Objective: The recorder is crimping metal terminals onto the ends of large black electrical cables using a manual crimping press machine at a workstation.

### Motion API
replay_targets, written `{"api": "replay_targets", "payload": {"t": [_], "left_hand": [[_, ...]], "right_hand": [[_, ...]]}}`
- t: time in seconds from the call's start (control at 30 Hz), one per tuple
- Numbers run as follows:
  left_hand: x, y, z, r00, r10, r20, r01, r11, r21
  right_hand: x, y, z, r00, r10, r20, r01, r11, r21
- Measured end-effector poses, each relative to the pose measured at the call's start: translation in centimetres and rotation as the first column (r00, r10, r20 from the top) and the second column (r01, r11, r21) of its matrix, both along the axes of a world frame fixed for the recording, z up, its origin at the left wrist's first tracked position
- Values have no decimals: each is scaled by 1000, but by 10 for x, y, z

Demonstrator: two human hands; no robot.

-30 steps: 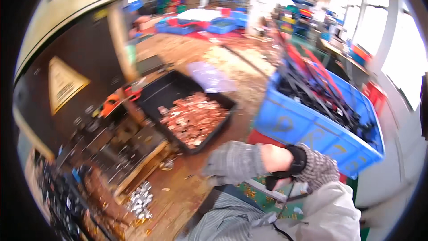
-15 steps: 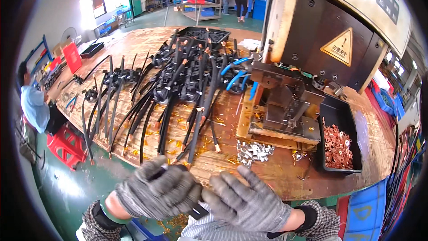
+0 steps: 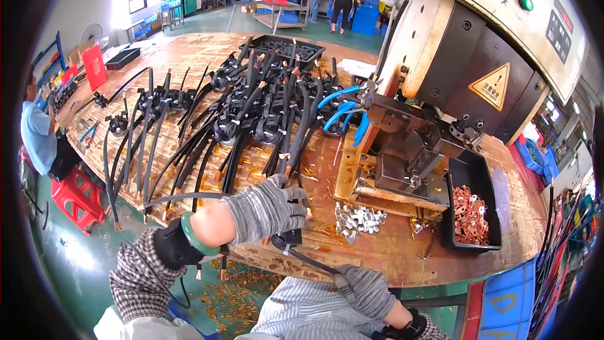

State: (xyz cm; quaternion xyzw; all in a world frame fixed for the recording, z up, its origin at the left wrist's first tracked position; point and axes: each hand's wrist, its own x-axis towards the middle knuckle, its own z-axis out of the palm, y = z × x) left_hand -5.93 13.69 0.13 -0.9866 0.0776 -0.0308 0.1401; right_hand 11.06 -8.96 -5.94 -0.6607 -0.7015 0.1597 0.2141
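Observation:
My left hand (image 3: 267,211), in a grey knit glove, is over the front of the wooden table (image 3: 251,259). Its fingers curl over a black cable assembly, whose dark block (image 3: 291,237) shows just below them; the grip itself is partly hidden. From that block a black cable (image 3: 314,263) runs down to my right hand (image 3: 367,289), also gloved and closed around it near the table's front edge. Another black cable (image 3: 182,198) stretches left from under my left wrist. Beyond my left hand lies a heap of black cable assemblies (image 3: 251,107) with bare copper ends.
A press machine (image 3: 434,56) stands at the right, with blue-handled pliers (image 3: 343,110) beside it. Silver terminals (image 3: 355,221) lie before it; a black tray (image 3: 445,234) holds copper lugs (image 3: 470,217). A person (image 3: 39,127) is by a red stool (image 3: 77,198) at the left.
My hands were close together at the table's front edge. The left has moved forward and slightly right; the right has dropped lower and rightward. The cable between them now shows. My view has shifted slightly.

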Motion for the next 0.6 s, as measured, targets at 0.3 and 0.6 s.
{"api": "replay_targets", "payload": {"t": [0.3, 0.6], "left_hand": [[32, -96, -12, 950, 173, 259, 4, 825, -566], [63, -91, -44, 960, 271, -73, -254, 726, -639]], "right_hand": [[17, 11, -10, 972, -25, -234, -19, 983, -185], [36, 3, -3, 984, -14, -178, 5, 999, -49]]}}
